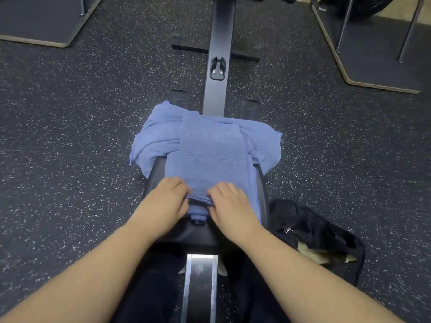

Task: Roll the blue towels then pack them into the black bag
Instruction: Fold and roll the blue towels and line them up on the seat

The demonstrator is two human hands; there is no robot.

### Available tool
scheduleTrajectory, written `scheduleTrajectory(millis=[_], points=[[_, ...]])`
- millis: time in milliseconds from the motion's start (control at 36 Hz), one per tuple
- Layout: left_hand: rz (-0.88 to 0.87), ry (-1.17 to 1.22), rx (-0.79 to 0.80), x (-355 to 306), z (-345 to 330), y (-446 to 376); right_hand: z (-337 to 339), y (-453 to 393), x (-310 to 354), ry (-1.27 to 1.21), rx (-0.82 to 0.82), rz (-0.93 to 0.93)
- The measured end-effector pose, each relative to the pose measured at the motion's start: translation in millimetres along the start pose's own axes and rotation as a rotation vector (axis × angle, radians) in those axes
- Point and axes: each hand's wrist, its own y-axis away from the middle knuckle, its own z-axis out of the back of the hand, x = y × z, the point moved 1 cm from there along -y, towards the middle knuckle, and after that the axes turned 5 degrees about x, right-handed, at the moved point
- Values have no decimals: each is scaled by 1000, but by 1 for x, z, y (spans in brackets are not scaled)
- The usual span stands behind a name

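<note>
I've barely begun: my left hand (166, 201) and right hand (229, 206) curl their fingers around the folded blue towel's (210, 155) first turn on the rower seat (262, 183), another blue towel (154, 138) bunched beneath at 12 o'clock, the black bag (314, 231) unpacked at 4 o'clock.

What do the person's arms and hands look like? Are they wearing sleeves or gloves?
Both arms are bare right down to the bottom edge of the picture, so no sleeves show. The left hand and right hand wear no gloves. No rings, watch or bracelets can be seen on the fingers or wrists.
</note>
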Motion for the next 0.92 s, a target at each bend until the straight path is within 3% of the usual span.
scheduleTrajectory(millis=[139, 361, 528, 611, 917], points=[[92, 47, -36, -4, 4, -1, 12, 2, -15, -63, 77, -57], [84, 9, -45, -3, 3, -1, 30, 6, -45, -254, 140, -193], [-53, -134, 29, -4, -2, -4, 25, 4, -52, -241, 147, -136], [-106, -204, -54, -10, -2, -8, 25, 3, -53, -234, 146, -142], [171, -86, -86, -5, -6, -17, 30, 3, -52, -136, 139, -251]])
